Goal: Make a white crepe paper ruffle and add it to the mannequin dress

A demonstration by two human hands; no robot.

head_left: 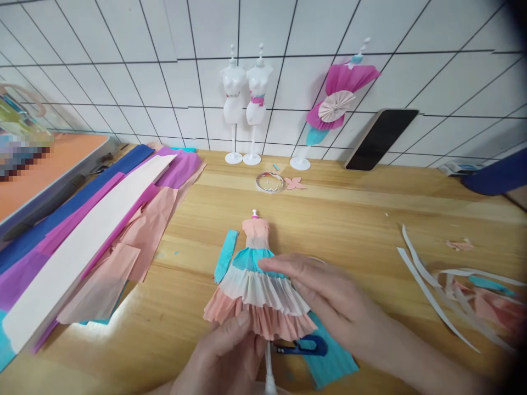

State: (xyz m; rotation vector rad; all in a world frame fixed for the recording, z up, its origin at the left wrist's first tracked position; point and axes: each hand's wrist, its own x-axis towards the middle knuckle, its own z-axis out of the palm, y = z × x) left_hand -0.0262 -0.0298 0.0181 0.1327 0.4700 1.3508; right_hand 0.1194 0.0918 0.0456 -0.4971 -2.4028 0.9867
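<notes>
A small mannequin in a tiered crepe-paper dress [257, 288] lies on the wooden table, with a peach bodice and teal, white and peach ruffles. My left hand [224, 356] is closed around the dress hem and the white stand pole [269, 367]. My right hand [329, 302] rests flat on the right side of the skirt, fingers stretched out towards the teal tier. A teal paper strip [226, 255] lies just left of the dress. Blue scissors [302, 346] sit on a teal sheet [333, 359] under my right wrist.
Stacked crepe-paper sheets [90, 236] cover the left. Two bare mannequins [245, 99], a pink-dressed one [333, 104], a tape roll [269, 182] and a phone [381, 138] stand at the back wall. Paper offcuts [453, 285] lie right. An orange tray [45, 164] is far left.
</notes>
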